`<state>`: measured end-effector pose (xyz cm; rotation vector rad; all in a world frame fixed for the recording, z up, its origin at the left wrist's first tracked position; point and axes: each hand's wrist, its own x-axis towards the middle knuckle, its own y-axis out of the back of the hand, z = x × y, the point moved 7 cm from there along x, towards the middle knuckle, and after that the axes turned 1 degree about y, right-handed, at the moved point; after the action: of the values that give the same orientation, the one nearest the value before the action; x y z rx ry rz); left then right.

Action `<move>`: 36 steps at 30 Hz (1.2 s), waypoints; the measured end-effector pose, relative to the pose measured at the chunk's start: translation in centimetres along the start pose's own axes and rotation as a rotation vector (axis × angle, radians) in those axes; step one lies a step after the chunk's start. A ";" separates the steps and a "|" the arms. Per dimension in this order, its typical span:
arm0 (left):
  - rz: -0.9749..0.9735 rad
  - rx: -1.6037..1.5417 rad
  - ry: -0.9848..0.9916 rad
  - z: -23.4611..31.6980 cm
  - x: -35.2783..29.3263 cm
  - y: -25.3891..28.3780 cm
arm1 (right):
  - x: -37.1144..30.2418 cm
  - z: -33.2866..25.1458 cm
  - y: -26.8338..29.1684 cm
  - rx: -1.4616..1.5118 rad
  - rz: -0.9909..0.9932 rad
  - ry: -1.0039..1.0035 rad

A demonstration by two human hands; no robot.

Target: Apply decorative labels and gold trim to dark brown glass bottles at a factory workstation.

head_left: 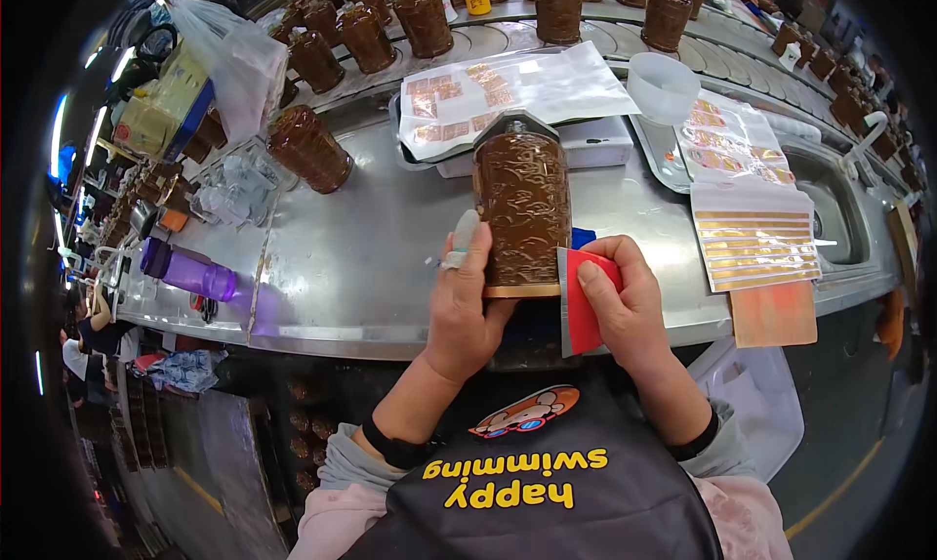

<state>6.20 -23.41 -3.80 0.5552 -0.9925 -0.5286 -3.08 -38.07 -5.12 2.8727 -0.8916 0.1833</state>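
L hand (467, 301) grip clasped round brown jar (522, 208), upright on steel counter (371, 257). R hand (625, 301) grip pinching red card (586, 306) beside jar base. Gold-striped label sheets (753, 236) at right.

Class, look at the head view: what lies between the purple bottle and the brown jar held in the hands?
Only bare steel table lies between the purple bottle and the brown jar, which the left hand grips; the head view shows this.

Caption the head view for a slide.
Left hand steadies a brown jar on the steel table; right hand presses a red card beside it.
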 end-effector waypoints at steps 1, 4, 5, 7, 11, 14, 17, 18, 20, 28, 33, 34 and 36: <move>0.008 -0.128 0.129 -0.9 -0.4 0.0 | 0.0 -0.1 0.0 -0.013 -0.004 0.004; 0.007 0.054 -0.041 1.5 1.4 0.9 | -0.1 0.1 0.4 -0.014 0.001 -0.003; -0.008 0.088 -0.080 2.1 1.9 0.8 | -0.1 0.4 0.6 0.000 0.015 -0.016; -0.099 0.168 -0.093 1.8 1.8 0.1 | -0.1 0.3 0.4 0.057 0.015 -0.035; 0.012 -0.092 0.116 -1.3 -0.5 0.1 | -0.2 0.1 0.1 0.024 0.013 -0.005; -0.039 0.043 0.028 0.3 0.7 0.5 | -0.2 0.3 0.6 0.003 0.008 0.003; -0.069 0.117 -0.094 2.4 1.9 0.4 | -0.4 0.4 0.6 0.038 0.006 -0.035; -0.055 0.088 -0.059 1.3 1.3 0.0 | -0.4 0.4 0.6 0.039 0.010 -0.041; 0.000 -0.034 0.067 -0.3 0.1 0.0 | -0.1 0.1 0.2 0.001 0.010 -0.001; -0.096 0.234 -0.133 1.9 2.1 -0.2 | -0.2 1.0 0.7 0.072 0.028 -0.041; 0.002 -0.176 0.186 -1.1 -0.4 0.0 | -0.3 0.0 0.0 0.004 -0.002 0.020; -0.015 -0.092 0.129 -0.7 -0.1 0.2 | -0.3 0.1 0.2 0.002 0.007 0.024; -0.033 -0.007 0.074 0.3 0.9 0.3 | -0.2 0.2 0.4 0.001 0.015 0.027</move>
<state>6.36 -23.81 -2.87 0.5818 -0.9124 -0.5370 -3.46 -38.29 -5.37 2.8578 -0.9079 0.2239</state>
